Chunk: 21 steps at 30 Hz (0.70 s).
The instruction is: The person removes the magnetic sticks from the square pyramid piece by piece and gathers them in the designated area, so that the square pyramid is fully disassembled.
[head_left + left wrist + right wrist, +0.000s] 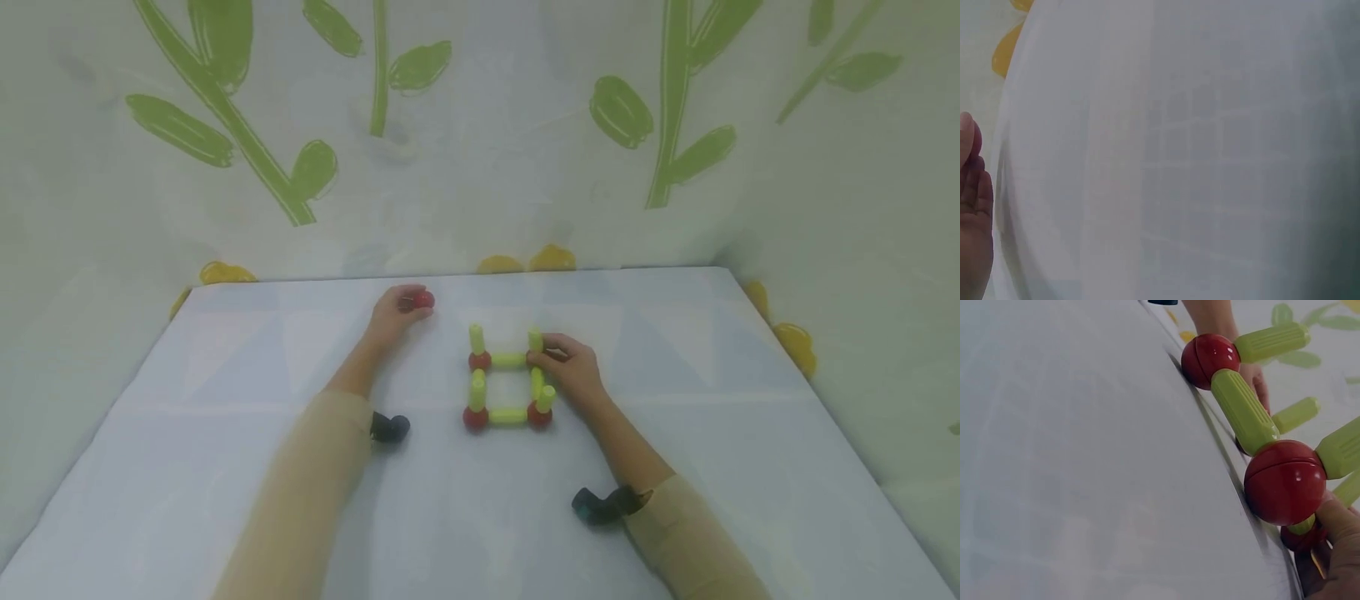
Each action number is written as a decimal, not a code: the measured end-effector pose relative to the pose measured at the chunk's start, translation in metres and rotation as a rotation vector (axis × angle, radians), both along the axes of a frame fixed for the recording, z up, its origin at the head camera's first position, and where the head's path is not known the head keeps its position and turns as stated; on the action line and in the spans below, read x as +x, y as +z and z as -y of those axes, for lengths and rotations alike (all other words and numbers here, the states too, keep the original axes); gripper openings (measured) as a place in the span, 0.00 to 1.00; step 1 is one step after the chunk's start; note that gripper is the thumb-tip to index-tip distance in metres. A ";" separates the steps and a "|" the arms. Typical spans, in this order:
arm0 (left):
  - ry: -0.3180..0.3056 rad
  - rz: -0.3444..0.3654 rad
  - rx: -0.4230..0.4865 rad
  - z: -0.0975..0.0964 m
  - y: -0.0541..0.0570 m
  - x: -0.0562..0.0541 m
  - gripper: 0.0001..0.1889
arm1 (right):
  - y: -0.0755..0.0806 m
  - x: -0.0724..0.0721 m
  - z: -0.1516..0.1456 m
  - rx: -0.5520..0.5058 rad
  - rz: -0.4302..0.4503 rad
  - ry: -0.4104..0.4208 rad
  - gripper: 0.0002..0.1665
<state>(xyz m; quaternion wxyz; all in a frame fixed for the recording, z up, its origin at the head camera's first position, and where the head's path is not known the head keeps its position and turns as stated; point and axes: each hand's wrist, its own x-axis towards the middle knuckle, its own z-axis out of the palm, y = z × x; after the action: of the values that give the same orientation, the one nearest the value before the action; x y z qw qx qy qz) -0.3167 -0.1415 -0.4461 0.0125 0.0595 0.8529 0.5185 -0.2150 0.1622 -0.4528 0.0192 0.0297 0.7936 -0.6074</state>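
Observation:
My left hand (390,320) pinches a loose red ball (424,299) between thumb and fingers, off to the far left of a square frame. That frame has red balls (476,418) at its corners, joined by yellow-green rods (508,416), and a short rod (477,393) stands up from each ball. At the back right corner, my right hand (573,368) grips the red ball there with thumb and fingers. Seen close in the right wrist view, the front right ball (1285,481) partly hides the held one (1302,539). The left wrist view shows only part of the left hand (974,206).
The frame lies on a white table (450,517) with faint pale patterns. A wall (510,183) painted with green leaves rises behind it. Dark curved pieces stick out at the left wrist (390,428) and right wrist (603,505).

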 end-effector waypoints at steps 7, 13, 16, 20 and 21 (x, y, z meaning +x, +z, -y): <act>0.019 0.042 -0.047 -0.013 -0.012 -0.007 0.27 | -0.001 0.001 0.000 -0.024 0.021 0.009 0.25; 0.034 0.057 -0.131 -0.019 -0.010 -0.003 0.29 | -0.002 0.000 0.000 -0.037 -0.007 0.011 0.23; 0.034 0.067 -0.133 -0.019 -0.008 -0.002 0.30 | -0.001 -0.001 -0.001 -0.039 -0.006 0.011 0.23; 0.046 0.090 -0.134 -0.019 -0.005 -0.002 0.32 | -0.001 -0.002 -0.001 -0.040 -0.001 0.011 0.23; 0.047 0.091 -0.132 -0.019 -0.005 -0.002 0.32 | -0.001 -0.002 -0.001 -0.040 0.000 0.012 0.23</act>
<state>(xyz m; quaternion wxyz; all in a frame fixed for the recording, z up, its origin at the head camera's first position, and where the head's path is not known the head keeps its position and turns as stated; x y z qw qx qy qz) -0.3187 -0.1226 -0.4509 0.0432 0.0149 0.8848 0.4636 -0.2168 0.1634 -0.4534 0.0232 0.0246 0.7815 -0.6230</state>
